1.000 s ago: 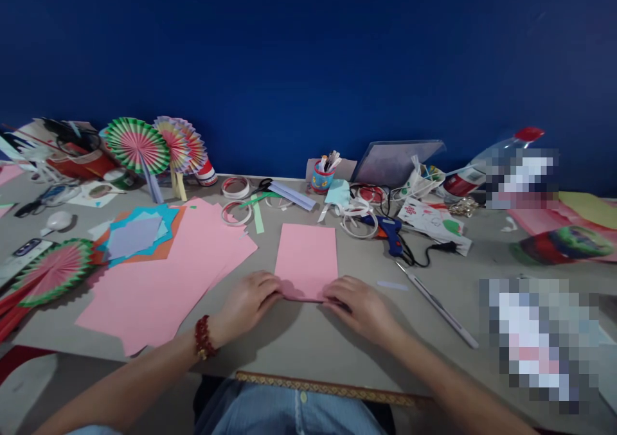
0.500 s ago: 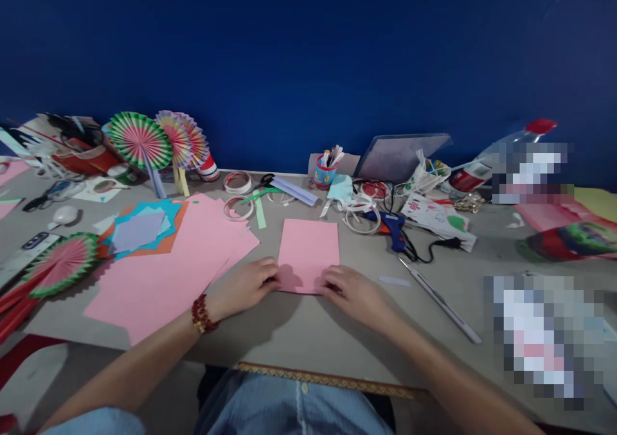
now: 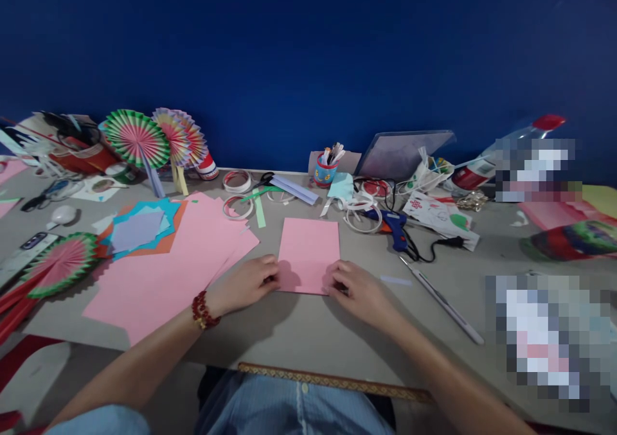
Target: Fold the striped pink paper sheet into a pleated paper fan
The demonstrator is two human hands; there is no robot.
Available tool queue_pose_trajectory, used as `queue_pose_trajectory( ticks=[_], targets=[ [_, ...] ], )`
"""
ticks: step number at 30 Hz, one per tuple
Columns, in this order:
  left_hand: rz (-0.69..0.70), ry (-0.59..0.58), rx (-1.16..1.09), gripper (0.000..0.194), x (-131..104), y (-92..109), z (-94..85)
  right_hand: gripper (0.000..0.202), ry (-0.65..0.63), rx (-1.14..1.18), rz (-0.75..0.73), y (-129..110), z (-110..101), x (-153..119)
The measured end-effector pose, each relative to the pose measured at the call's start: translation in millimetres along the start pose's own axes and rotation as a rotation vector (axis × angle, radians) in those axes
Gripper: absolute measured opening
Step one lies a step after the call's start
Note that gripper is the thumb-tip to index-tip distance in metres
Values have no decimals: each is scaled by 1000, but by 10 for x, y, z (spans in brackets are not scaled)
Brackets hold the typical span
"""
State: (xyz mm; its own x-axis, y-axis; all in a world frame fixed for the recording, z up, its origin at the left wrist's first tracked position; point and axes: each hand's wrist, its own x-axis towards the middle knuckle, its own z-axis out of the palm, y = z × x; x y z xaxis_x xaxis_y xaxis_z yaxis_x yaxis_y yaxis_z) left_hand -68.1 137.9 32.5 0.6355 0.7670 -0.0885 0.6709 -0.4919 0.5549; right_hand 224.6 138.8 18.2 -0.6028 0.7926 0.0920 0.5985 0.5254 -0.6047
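A pink sheet of paper (image 3: 309, 252) lies in front of me, its near edge lifted slightly off the table. My left hand (image 3: 250, 282) is closed at its lower left edge, fingers curled and the thumb near the corner. At the lower right corner my right hand (image 3: 359, 290) pinches the paper, its fingers bent inward. The fingertips are partly hidden from above. Left of my left hand spreads a pile of larger pink sheets (image 3: 159, 287), topped by orange, blue and lilac pieces (image 3: 137, 230).
A utility knife (image 3: 441, 300) and a blue glue gun (image 3: 396, 229) lie to the right. Tape rolls (image 3: 238, 207), scissors (image 3: 263, 181) and a pen cup (image 3: 325, 170) stand or lie behind. Pleated paper fans (image 3: 137, 138) lean at the back left; another fan (image 3: 62, 265) lies nearer.
My right hand has shifted slightly to the right along the near edge to the paper's corner. My left hand and the paper stay almost in place.
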Motion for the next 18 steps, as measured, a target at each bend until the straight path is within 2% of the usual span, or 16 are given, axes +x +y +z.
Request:
queue_pose_trajectory(
  ticks=[12, 18],
  targets=[
    [1, -67, -4, 22, 23, -18, -25, 10, 24, -25, 12, 43, 45, -3],
    [17, -88, 54, 16, 34, -18, -28, 11, 7, -21, 20, 5, 15, 8]
  ],
)
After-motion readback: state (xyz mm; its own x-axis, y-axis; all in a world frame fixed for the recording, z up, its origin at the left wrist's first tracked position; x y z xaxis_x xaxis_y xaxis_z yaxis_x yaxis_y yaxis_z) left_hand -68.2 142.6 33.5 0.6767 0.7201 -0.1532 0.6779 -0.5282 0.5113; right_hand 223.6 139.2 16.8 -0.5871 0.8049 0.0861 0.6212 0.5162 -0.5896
